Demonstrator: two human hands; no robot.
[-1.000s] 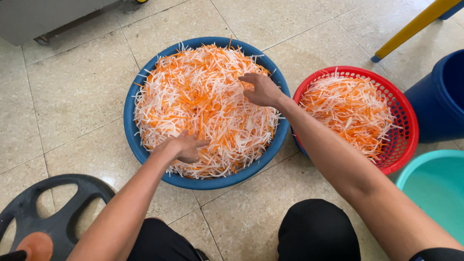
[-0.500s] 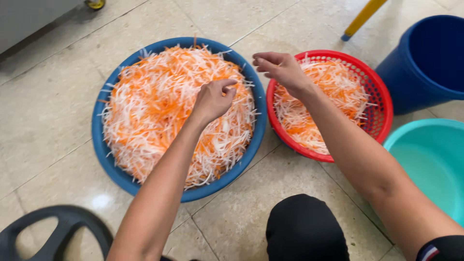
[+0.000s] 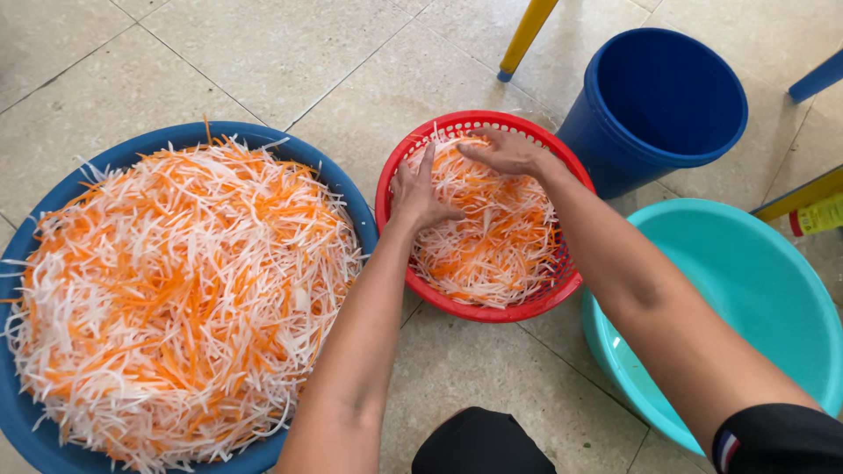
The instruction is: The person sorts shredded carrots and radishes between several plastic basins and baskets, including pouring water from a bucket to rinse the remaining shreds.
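Both hands rest in a red perforated basket half full of shredded carrot and white radish. My left hand lies flat on the shreds at the basket's left side, fingers spread. Over the far side, my right hand presses palm down on the shreds. Neither hand grips anything that I can see. To the left sits a large blue basin heaped with the same orange and white shreds.
A dark blue bucket stands beyond the basket on the right. A turquoise basin sits at the right, touching the red basket. Yellow legs and a blue leg stand on the tiled floor.
Both hands moved right, from the blue basin to the red basket, and now lie flat on its shreds. The view has shifted right and closer.
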